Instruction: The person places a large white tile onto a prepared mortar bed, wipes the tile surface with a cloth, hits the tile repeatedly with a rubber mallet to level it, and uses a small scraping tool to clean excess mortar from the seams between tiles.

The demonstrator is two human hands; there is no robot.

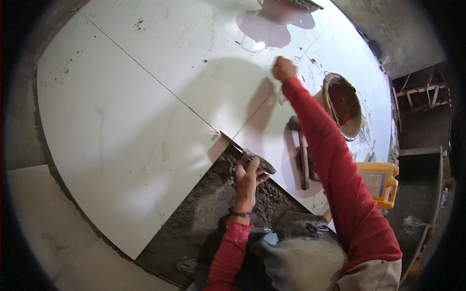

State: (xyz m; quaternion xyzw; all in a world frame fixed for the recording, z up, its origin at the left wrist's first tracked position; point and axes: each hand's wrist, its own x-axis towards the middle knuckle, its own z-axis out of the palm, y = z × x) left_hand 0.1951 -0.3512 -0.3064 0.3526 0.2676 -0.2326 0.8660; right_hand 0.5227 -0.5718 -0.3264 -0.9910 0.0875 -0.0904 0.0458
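Note:
My left hand (246,184) grips a flat-bladed tool (262,165) that is dark and smeared with mortar. Its thin blade points up and left over the corner where white tiles (145,131) meet bare grey mortar (206,211). Stretched far forward, my right hand (284,69) is closed in a fist over the tiles near a joint; whatever it may hold is hidden. A hammer (304,160) with a long handle lies on the tile left of my right forearm. By my knee, a trowel (298,222) rests on the mortar, partly covered.
Right of my right arm stands a dirty bucket (359,114) with reddish contents. A yellow jug (386,186) is nearer me on the right. At the far edge, a blurred container (286,10) reflects in the tiles. Lighter flooring (43,213) borders the left side.

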